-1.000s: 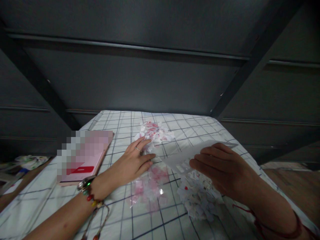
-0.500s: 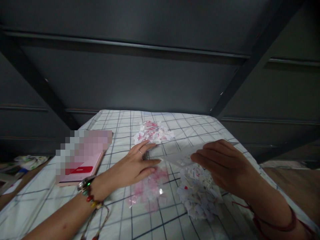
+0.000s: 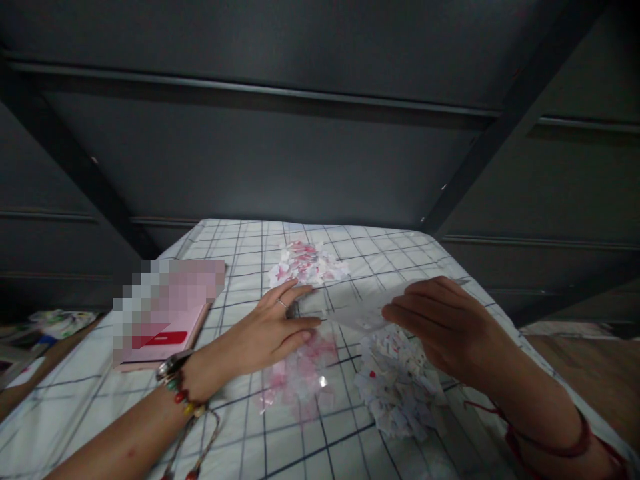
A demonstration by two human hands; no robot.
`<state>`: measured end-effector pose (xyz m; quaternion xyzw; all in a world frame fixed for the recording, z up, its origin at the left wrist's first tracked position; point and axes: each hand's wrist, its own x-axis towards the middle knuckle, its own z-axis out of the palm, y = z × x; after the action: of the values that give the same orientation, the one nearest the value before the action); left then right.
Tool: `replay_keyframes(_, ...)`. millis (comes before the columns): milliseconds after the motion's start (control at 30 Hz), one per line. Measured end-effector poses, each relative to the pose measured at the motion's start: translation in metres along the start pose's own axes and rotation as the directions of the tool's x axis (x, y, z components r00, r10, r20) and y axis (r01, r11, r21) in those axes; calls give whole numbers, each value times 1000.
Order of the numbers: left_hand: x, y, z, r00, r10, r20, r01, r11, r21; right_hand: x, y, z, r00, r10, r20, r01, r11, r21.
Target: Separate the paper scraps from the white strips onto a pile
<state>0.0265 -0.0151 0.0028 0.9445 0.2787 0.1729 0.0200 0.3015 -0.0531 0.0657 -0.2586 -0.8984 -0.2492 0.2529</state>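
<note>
My right hand (image 3: 445, 327) pinches a thin, translucent whitish sheet (image 3: 357, 312) by its right part, holding it at a slant above the cloth. Whether it is paper or plastic I cannot tell. My left hand (image 3: 275, 323) has its fingers apart, with one fingertip close to the sheet's left corner; contact is unclear. Beneath the right hand lies a pile of small white scraps (image 3: 395, 390) with coloured specks. Clear and pink shiny pieces (image 3: 303, 380) lie below my left fingers. Beyond that hand is another pile of white and pink scraps (image 3: 305, 263).
A white checked cloth (image 3: 345, 453) covers the table. At the left, a pink phone or tablet (image 3: 205, 287) leans upright, its screen partly blurred. Dark panels (image 3: 300, 160) rise behind the far edge. Floor (image 3: 575, 360) shows at the right.
</note>
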Motion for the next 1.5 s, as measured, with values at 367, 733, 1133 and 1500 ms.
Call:
replay_keyframes(367,-1,1,1,1000,-15,1,15,1000,3,-7,6,-1,998,62,4,-62,998,5)
replay_keyframes(733,-1,0,-1,999,-18,-49,18,1000,-3,-9,9,6,996,86,-11,-86,996,-20)
replay_keyframes(1133,-2,-4,-5,995,-39,-96,36,999,-30,-26,30,12,975,219,-26,-220,974,-47)
replay_keyframes(1500,-5,-19,-5,906,-301,-297,358,921,157,-14,17,28,972,219,-86,-223,974,-38)
